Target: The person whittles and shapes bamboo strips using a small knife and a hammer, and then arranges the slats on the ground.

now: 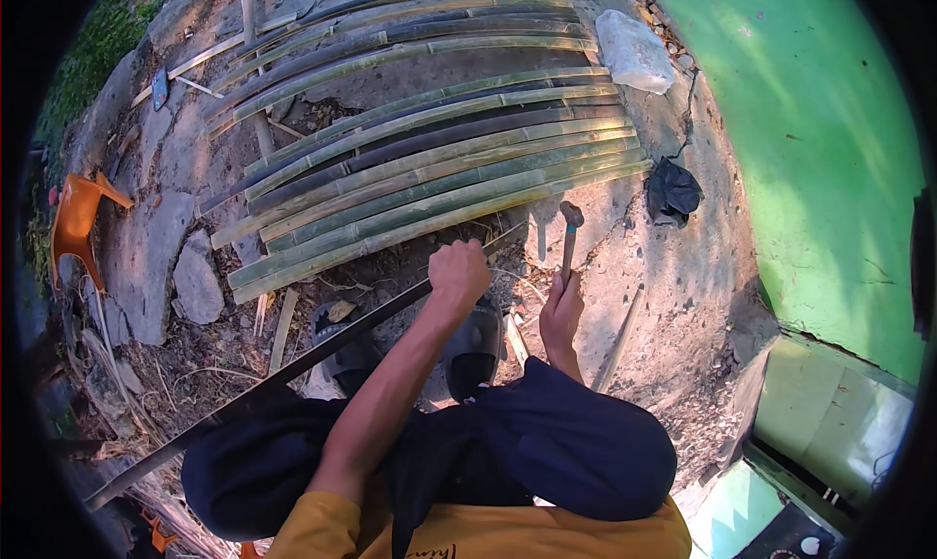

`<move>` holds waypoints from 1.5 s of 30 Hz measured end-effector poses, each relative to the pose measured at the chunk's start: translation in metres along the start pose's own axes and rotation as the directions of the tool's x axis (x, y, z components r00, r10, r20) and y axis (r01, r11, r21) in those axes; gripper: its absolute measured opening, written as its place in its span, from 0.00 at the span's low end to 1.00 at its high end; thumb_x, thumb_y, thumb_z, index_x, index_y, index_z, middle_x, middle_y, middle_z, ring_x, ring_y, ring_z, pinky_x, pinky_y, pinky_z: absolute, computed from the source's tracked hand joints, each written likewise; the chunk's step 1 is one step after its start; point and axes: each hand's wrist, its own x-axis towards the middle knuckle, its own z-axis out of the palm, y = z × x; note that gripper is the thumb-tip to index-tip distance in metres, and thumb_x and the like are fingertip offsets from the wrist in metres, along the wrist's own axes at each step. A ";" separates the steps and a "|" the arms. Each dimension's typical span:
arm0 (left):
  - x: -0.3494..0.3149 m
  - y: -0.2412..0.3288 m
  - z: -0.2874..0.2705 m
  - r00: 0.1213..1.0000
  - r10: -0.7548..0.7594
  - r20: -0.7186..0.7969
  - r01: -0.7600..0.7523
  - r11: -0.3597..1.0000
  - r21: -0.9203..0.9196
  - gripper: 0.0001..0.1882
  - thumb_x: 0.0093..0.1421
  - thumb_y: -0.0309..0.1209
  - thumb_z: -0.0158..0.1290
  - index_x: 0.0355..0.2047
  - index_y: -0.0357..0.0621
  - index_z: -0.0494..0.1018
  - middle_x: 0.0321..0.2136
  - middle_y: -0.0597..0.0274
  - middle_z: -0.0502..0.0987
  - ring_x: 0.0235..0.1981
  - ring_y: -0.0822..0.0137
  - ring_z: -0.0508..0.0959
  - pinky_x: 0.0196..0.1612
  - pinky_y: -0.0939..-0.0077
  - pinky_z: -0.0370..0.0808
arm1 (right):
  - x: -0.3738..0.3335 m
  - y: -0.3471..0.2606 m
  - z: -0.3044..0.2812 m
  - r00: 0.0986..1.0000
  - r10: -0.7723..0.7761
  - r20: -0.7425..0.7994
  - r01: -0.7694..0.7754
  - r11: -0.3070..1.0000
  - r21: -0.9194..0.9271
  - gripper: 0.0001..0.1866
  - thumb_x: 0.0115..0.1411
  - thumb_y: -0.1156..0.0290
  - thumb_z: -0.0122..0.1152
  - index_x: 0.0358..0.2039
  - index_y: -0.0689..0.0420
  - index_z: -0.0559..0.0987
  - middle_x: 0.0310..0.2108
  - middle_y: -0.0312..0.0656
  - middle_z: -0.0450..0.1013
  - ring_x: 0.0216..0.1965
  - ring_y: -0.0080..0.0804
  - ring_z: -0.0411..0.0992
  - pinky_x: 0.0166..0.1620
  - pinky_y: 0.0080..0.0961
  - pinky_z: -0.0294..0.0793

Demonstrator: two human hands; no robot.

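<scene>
My left hand (459,274) is closed around a long dark bamboo strip (283,372). The strip slants from the lower left, over my left knee, to just below the bamboo slats (439,208). In my right hand (561,310) is a hammer (569,249), gripped by its handle with the head pointing away from me. Those slats lie side by side on the ground in front, some green and some dark. A gap splits them into a nearer and a farther group. My shoes (472,354) show between my knees, below the left hand.
A whitish block (634,52) sits beyond the slats' right ends, with a crumpled black bag (673,190) nearer. An orange plastic chair (80,225) lies at the left. Broken concrete slabs (198,278) and loose wood pieces surround me. A green painted surface (810,169) borders the right.
</scene>
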 end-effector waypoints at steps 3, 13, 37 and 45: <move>0.003 0.015 -0.012 0.998 0.038 -0.048 -0.035 0.998 0.057 0.12 0.58 0.34 0.54 0.37 0.40 0.80 0.34 0.45 0.82 0.37 0.47 0.83 0.39 0.54 0.80 | -0.002 -0.018 -0.003 0.998 -0.066 -0.014 0.067 0.995 0.071 0.11 0.71 0.64 0.46 0.44 0.59 0.68 0.22 0.58 0.72 0.23 0.62 0.73 0.25 0.52 0.64; 0.006 0.026 -0.032 0.996 -0.032 0.087 0.026 0.997 0.069 0.14 0.54 0.34 0.56 0.38 0.39 0.82 0.39 0.46 0.82 0.43 0.48 0.83 0.45 0.57 0.80 | -0.008 0.009 0.022 0.996 0.087 0.005 -0.087 0.993 0.082 0.14 0.72 0.61 0.45 0.40 0.60 0.69 0.15 0.48 0.67 0.16 0.49 0.68 0.22 0.42 0.63; -0.016 0.034 0.004 0.996 0.045 -0.082 -0.032 0.989 0.147 0.10 0.60 0.29 0.51 0.35 0.38 0.80 0.34 0.52 0.83 0.36 0.55 0.85 0.37 0.63 0.82 | -0.007 0.017 0.027 0.997 0.077 -0.032 -0.067 0.967 0.247 0.14 0.72 0.63 0.45 0.38 0.61 0.71 0.13 0.46 0.66 0.14 0.43 0.69 0.20 0.39 0.62; -0.021 0.016 0.025 1.000 0.000 -0.021 0.000 1.000 0.025 0.11 0.60 0.31 0.50 0.38 0.36 0.77 0.35 0.45 0.82 0.38 0.48 0.84 0.39 0.56 0.81 | 0.009 0.029 0.011 0.972 0.231 0.043 -0.235 0.966 0.106 0.15 0.72 0.61 0.44 0.38 0.61 0.70 0.17 0.51 0.68 0.19 0.47 0.71 0.25 0.43 0.64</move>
